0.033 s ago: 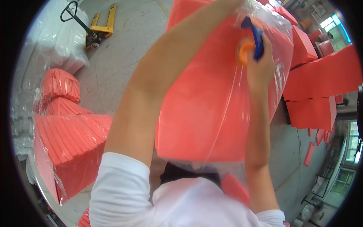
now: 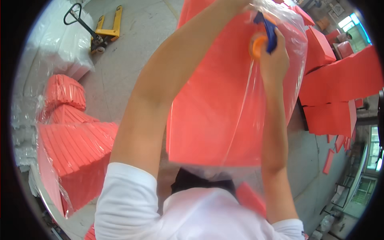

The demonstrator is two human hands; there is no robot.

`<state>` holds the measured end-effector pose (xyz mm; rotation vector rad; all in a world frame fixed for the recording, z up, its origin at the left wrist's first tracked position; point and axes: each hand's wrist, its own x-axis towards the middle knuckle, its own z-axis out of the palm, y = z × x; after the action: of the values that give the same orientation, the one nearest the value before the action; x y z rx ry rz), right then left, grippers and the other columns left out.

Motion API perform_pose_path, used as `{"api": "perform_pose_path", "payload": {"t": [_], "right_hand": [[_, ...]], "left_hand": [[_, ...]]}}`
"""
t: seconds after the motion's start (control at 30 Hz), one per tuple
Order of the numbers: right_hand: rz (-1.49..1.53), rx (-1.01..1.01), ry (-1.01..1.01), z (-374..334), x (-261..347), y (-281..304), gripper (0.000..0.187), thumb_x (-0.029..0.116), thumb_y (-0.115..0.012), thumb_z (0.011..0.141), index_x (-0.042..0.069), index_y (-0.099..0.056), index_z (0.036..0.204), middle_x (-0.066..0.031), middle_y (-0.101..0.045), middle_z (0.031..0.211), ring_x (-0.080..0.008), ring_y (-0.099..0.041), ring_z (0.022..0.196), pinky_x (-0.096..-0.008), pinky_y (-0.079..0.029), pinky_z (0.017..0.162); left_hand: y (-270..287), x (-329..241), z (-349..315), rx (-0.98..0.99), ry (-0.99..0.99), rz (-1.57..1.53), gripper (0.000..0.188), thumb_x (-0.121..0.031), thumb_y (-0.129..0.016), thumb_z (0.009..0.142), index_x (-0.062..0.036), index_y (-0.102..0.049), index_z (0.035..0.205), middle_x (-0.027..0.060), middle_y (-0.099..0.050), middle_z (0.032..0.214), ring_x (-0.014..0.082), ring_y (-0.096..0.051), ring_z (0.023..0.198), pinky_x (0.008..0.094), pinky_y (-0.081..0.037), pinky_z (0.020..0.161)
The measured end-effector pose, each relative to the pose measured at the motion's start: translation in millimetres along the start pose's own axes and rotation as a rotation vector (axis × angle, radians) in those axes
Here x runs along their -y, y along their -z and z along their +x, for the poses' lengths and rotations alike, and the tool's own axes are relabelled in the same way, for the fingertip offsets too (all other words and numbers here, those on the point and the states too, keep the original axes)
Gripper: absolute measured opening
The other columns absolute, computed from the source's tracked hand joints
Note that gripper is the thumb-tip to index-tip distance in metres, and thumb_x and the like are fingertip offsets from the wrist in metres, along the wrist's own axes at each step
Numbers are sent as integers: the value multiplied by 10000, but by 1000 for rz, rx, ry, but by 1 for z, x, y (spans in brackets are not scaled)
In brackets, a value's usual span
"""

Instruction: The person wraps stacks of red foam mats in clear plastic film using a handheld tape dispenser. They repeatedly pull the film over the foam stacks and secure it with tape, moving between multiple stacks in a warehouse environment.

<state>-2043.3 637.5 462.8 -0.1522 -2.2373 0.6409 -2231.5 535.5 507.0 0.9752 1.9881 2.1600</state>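
Observation:
In front of me stands a large block of red foam sheets (image 2: 212, 116) wrapped in clear plastic film (image 2: 294, 60). My right hand (image 2: 276, 58) is closed around a blue tape dispenser (image 2: 270, 35) with a roll of tape on an orange core (image 2: 259, 47). It is over the block's upper face, towards the far right. My left arm reaches across to the far end, where my left hand (image 2: 240, 5) is by the gathered film at the picture's top edge. Its fingers are cut off or hidden there.
Film-wrapped bundles of red foam (image 2: 80, 156) lie at the left, before white wrapped stacks (image 2: 64, 48). A yellow pallet jack (image 2: 110, 28) with a black handle stands far left. Red foam blocks (image 2: 340, 80) are piled at the right, with loose strips (image 2: 328, 161) on the floor.
My right hand and the tape dispenser sit slightly higher and further left in the picture. The block's near edge has also shifted up a little.

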Motion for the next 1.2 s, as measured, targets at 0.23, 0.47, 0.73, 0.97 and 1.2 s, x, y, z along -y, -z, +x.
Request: {"api": "perform_pose_path", "payload": {"t": [0.23, 0.47, 0.73, 0.97, 1.2], "right_hand": [[-182, 91, -149, 95, -49, -98, 461, 349, -598, 877, 111, -560, 1270, -198, -702, 937, -328, -680, 926, -438, -526, 805], [-206, 241, -130, 196, -67, -186, 474, 338, -595, 865, 105, -558, 1276, -222, -698, 959, -335, -685, 946, -455, -525, 820], [-235, 423, -163, 287, -79, -308, 487, 255, -601, 817, 84, -533, 1269, -161, -701, 1107, -319, -657, 1093, -411, -520, 903], [-228, 557, -189, 353, -113, -332, 602, 432, -661, 802, 79, -547, 1276, -171, -647, 1230, -321, -604, 1183, -416, -494, 964], [-152, 317, -79, 302, -50, -184, 721, 600, -690, 763, 65, -603, 1237, -200, -696, 1022, -357, -678, 957, -446, -514, 843]], "left_hand": [[-8, 18, -230, 321, -115, 1324, 812, -541, -537, 914, -12, -326, 1492, 188, -229, 1586, 429, -127, 1477, 667, -74, 1145], [23, -13, -323, 750, -197, 1223, 791, -529, -580, 847, -113, -379, 1490, 95, -234, 1609, 322, -128, 1504, 707, -124, 1127], [9, 30, -163, 259, -609, 1037, 498, -248, -622, 824, -111, -539, 1295, 84, -583, 1168, 245, -601, 1036, 500, -474, 817], [46, 109, 83, -67, -193, 897, 175, -172, -646, 854, -37, -608, 748, 178, -591, 685, 314, -621, 685, 443, -459, 605], [44, 165, 118, 163, 150, 778, 262, -210, -727, 755, 2, -634, 634, 235, -628, 723, 358, -617, 657, 481, -447, 609]]}}
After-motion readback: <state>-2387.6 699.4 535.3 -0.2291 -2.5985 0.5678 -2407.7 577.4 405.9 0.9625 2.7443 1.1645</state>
